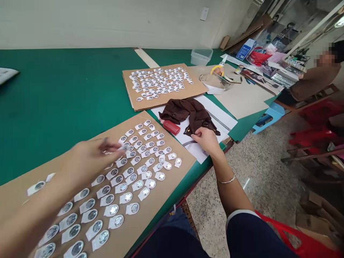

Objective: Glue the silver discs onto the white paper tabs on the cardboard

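My left hand [90, 156], blurred by motion, is over the near cardboard sheet [161, 197]. Its thumb and fingers pinch what looks like a small round silvery piece with a white tab [124, 147]. Below and around it, rows of similar round metal pieces on white tabs [125, 197] cover the cardboard. With its fingertips closed, my right hand [206, 139] holds the front edge of a dark brown cloth [197, 113]. This cloth lies bunched on white paper [223, 120]. Beside its left end is a red bottle [171, 127], lying on its side.
Behind stands a cardboard stack [161, 102] bearing many more round pieces. A clear plastic tub [201, 57], yellow-handled scissors [217, 70] and assorted packets [259, 56] are farther along the green table [67, 93]. A co-worker [314, 80] sits at right, near a blue stool [271, 114].
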Action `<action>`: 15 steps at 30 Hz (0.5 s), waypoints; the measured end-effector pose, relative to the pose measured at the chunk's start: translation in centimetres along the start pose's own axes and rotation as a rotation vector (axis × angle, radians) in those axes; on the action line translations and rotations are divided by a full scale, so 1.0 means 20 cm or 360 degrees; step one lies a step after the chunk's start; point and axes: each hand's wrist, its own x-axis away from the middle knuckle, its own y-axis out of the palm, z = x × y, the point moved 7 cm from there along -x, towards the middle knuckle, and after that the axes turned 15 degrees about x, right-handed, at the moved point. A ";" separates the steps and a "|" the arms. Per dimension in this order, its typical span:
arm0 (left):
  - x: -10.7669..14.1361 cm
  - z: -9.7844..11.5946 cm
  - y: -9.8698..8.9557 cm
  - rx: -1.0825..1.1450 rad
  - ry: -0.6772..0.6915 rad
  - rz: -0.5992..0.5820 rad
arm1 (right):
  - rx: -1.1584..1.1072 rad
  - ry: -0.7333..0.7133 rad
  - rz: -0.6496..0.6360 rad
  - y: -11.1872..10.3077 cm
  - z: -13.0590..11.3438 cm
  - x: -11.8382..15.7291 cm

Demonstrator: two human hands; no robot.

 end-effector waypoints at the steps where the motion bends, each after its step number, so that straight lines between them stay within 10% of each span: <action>1: -0.04 0.09 0.13 0.0141 -0.0116 -0.0139 | -0.0027 -0.0010 0.0022 0.01 -0.02 0.00; 4: -0.17 0.36 0.51 0.0521 -0.0112 -0.0455 | -0.0177 -0.0080 0.0023 0.03 -0.07 0.02; 8: -0.31 0.45 0.89 0.0702 -0.0185 -0.0472 | -0.0462 -0.0128 -0.0148 0.05 -0.08 0.05; 15: -0.39 0.40 1.11 0.0746 -0.0265 -0.0448 | -0.0852 -0.0006 -0.0324 0.12 0.02 0.06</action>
